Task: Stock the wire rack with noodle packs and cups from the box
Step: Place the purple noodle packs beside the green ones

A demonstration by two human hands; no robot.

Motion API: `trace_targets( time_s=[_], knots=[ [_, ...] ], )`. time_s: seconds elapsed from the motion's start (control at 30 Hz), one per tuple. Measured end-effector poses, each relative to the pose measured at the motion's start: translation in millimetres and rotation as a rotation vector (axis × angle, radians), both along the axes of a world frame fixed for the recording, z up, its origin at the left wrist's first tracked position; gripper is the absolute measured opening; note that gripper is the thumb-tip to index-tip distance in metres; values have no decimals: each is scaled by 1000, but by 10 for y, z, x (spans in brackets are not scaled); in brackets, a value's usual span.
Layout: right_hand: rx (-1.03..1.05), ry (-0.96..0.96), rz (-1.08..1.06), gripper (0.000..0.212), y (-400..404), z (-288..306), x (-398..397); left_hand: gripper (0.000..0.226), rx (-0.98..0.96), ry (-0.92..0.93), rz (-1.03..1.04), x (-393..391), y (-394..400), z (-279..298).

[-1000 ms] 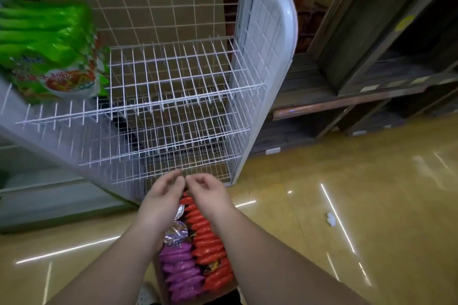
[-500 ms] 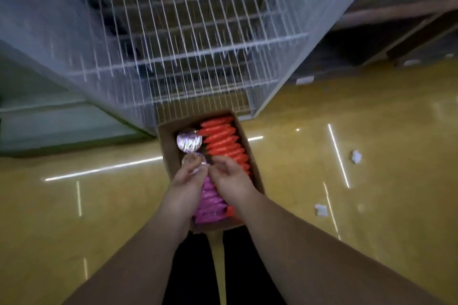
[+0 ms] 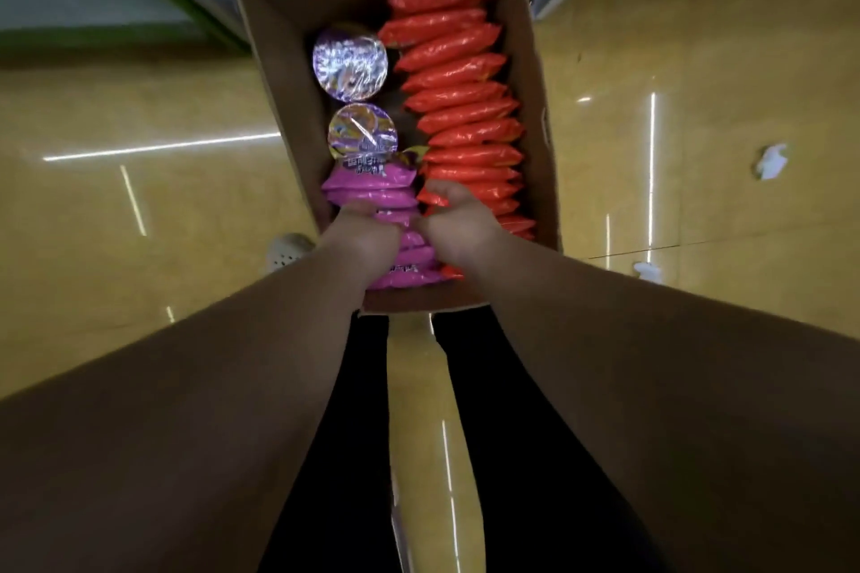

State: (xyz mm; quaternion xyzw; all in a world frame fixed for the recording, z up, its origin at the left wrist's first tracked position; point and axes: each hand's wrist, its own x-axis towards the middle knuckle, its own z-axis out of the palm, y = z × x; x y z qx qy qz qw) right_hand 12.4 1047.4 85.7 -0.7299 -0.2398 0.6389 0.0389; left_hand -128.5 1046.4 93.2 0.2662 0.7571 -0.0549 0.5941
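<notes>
The cardboard box (image 3: 279, 61) on the floor remains nearly full, so most stocking seems left; orange packs (image 3: 460, 107) fill its right row; purple packs (image 3: 372, 191) and two cups (image 3: 350, 63) its left; left hand (image 3: 360, 228) grips purple packs; right hand (image 3: 453, 214) grips orange ones.

White print on top purple pack (image 3: 370, 174) & cup lids (image 3: 350, 62), too blurry to read.
</notes>
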Motion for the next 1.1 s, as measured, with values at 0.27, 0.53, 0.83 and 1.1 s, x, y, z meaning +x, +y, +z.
trace_targets(
  time_s=[0.27, 0.53, 0.83, 1.1],
  knots=[
    [-8, 64, -65, 70, 329, -751, -277, 66, 112, 278, -317, -152, 415, -820],
    [-108, -73, -60, 28, 653, -1312, -481, 71, 28, 357, -674, -169, 814, -1542],
    [-72, -297, 587, 21, 704, -1494, -421, 26, 68, 384, -896, -183, 757, -1617],
    [-161, -345, 435, 27, 685, -1159, -299, 29, 199, 402, -772, -141, 951, -1067]
  ],
)
